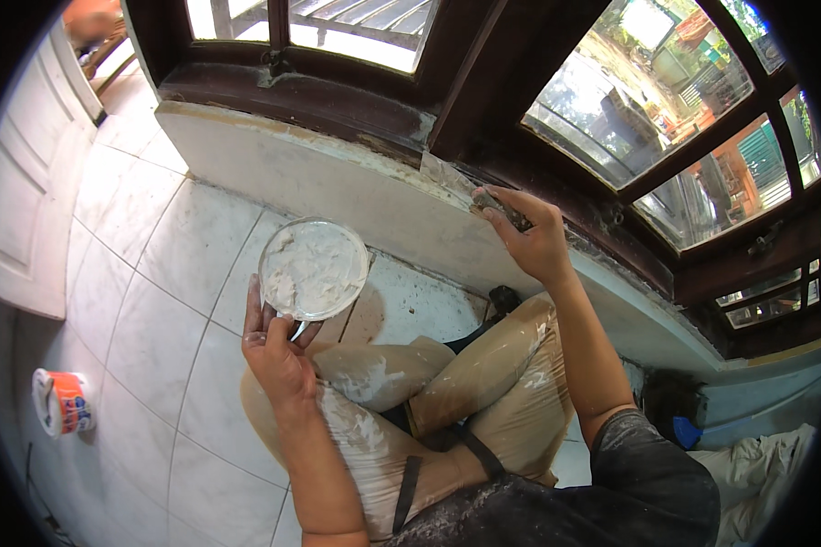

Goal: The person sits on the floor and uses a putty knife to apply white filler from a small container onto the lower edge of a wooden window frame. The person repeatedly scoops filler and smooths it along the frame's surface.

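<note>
My left hand point(281, 363) grips a round, shallow lid point(363, 284) from its near left edge. White putty point(315, 264) is spread unevenly over the lid's flat face. Held up near the window ledge point(356, 157), my right hand point(531, 232) is closed around the dark handle of a putty knife point(499, 208). Its pale blade reaches left along the top of the ledge, by the foot of the dark window frame point(470, 100). My fingers partly cover the handle. Whether the blade carries putty I cannot tell.
A white and orange bucket point(67, 402) stands on the tiled floor point(169, 237) at left. Beyond it is a white panelled door point(29, 196). My crossed legs point(465, 387) lie below the ledge. A blue plastic piece point(687, 431) and pale cloth point(764, 479) sit at right.
</note>
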A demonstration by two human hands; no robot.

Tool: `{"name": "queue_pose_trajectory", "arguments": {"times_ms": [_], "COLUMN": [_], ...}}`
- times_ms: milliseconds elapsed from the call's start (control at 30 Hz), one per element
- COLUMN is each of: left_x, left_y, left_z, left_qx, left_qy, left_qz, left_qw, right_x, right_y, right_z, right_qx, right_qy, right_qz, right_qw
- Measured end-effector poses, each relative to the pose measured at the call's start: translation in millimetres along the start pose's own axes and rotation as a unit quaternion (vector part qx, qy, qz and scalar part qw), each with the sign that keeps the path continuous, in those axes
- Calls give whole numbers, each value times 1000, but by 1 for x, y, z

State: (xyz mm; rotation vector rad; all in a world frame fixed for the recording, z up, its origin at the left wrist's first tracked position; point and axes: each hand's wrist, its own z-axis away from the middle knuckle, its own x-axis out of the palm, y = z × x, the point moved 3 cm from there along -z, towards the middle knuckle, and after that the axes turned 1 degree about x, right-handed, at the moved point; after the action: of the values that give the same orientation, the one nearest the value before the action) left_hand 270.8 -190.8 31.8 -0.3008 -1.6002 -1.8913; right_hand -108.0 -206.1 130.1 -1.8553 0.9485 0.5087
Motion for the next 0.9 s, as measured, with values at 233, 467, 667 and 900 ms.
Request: {"name": "queue_pose_trajectory", "arguments": {"times_ms": [233,467,667,900], "left_x": [-4,-5,1,-1], "left_y": [-2,-4,-3,-3], "left_z": [-2,-2,-1,-3], "left_qx": [5,0,-10,-8], "left_qy": [1,0,-7,19], "left_qz": [0,-10,-28,-16], "left_qw": [1000,1000,1000,1000], "right_x": [-18,-53,-24,-2], "right_y": [13,-17,-46,1], "right_z": [11,41,21,17], "right_qx": [14,2,-10,-9], "right_qy": [28,31,42,52], "right_qz": [-15,71,10,25], "right_qw": [999,997,999,998]}}
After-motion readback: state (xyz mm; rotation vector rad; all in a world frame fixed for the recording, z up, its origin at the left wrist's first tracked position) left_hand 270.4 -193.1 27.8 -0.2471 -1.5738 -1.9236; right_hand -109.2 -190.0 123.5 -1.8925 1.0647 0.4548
